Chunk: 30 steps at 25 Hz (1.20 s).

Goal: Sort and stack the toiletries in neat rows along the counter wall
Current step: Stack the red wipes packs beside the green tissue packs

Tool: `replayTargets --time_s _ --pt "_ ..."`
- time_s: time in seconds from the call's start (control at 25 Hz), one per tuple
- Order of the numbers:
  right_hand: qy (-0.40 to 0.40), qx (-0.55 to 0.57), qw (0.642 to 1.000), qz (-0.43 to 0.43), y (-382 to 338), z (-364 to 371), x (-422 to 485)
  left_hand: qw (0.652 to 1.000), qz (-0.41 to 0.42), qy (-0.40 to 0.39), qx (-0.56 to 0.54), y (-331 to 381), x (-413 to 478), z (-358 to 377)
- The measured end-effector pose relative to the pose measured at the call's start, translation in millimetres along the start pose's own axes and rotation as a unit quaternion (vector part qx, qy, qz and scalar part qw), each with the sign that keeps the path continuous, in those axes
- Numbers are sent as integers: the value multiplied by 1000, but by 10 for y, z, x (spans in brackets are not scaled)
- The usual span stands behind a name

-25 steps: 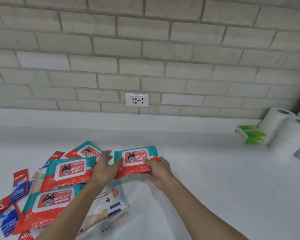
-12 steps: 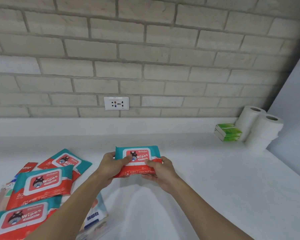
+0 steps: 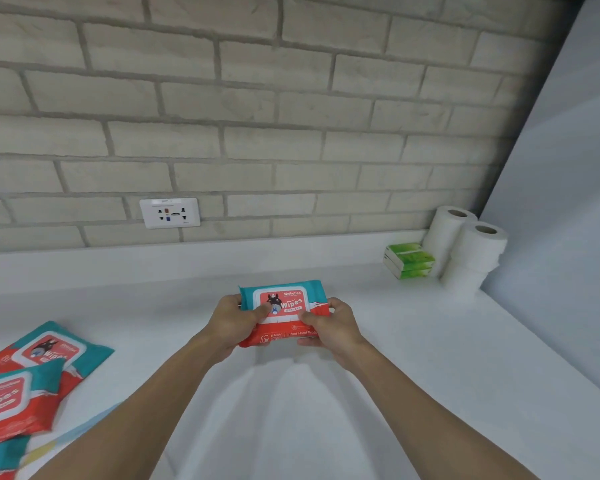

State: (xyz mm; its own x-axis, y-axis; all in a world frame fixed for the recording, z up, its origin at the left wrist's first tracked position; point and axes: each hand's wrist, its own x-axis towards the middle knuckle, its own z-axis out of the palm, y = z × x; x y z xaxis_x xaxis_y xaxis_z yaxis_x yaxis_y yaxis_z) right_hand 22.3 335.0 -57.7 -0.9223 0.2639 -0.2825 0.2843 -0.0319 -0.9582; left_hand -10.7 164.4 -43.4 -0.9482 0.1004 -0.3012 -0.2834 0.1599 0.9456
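Both of my hands grip one pack of wipes (image 3: pixel 284 308) by its short ends. My left hand (image 3: pixel 230 324) curls round the left end with the thumb pressed on the lid label. My right hand (image 3: pixel 334 328) curls round the right end with the thumb on the red front. I hold the pack flat, face up, over the middle of the white counter (image 3: pixel 430 362), short of the brick wall (image 3: pixel 257 133).

Bare counter runs from the pack to the back ledge and to the right, where a stack of green packets (image 3: pixel 408 261) lies just beside two stacks of toilet rolls (image 3: pixel 471 252) in the corner. Two more wipes packs (image 3: pixel 54 351) overlap at the left edge. A wall socket (image 3: pixel 169 213) sits above the ledge.

The held pack reads "Meikubao", "Wipes", "BABY" and "Infant Hand"; the smaller print is too fine to read.
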Motion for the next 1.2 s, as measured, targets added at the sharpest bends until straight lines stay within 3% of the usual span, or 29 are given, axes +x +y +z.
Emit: replayTargets --time_s 0.4,0.76,1.2 --pt "45 -31 998 -9 -78 -865 603 999 -4 -37 19 265 504 935" --pt "43 -50 997 -28 -141 -1424 1161 999 7 -13 39 442 885 1552" --pt "59 -193 978 -58 -114 -1843 1938 996 -15 10 84 322 1628 2067"
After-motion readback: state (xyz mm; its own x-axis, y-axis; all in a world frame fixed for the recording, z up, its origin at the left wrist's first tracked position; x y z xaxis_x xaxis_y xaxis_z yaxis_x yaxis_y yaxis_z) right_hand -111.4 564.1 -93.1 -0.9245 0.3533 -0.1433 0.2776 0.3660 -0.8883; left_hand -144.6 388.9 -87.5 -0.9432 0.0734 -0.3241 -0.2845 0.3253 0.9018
